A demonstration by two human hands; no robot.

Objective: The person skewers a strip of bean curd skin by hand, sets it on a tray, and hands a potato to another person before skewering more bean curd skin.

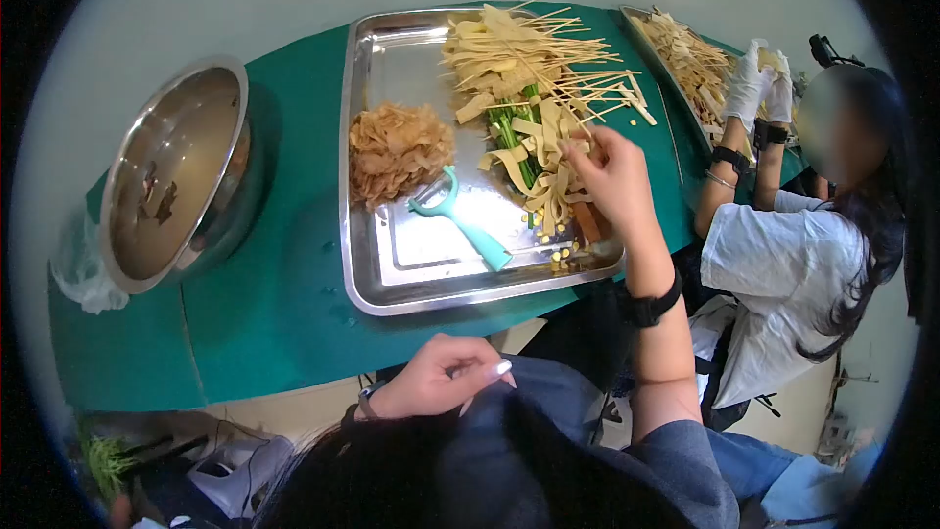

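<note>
My right hand (615,176) reaches over the right side of a metal tray (421,302). Its thumb and fingers pinch together at a skewer among pale, noodle-like strips (534,152); the exact grip is partly hidden. Green stalks (509,137) lie beneath these strips. Above them is a pile of skewers (499,49) with flat pale slices, their sticks pointing right. My left hand (441,377) is held near my lap, below the tray's front edge, with its fingers curled and nothing visible in them. A turquoise peeler (470,230) lies in the tray beside a heap of brown, thin slices (399,152).
A large steel bowl (181,176) stands tilted in view at the left, with dark bits inside. A clear plastic bag (88,269) lies by it. At right, a co-worker's gloved hands (759,88) are over another tray (676,98) of skewers. Green cloth (284,323) covers the table.
</note>
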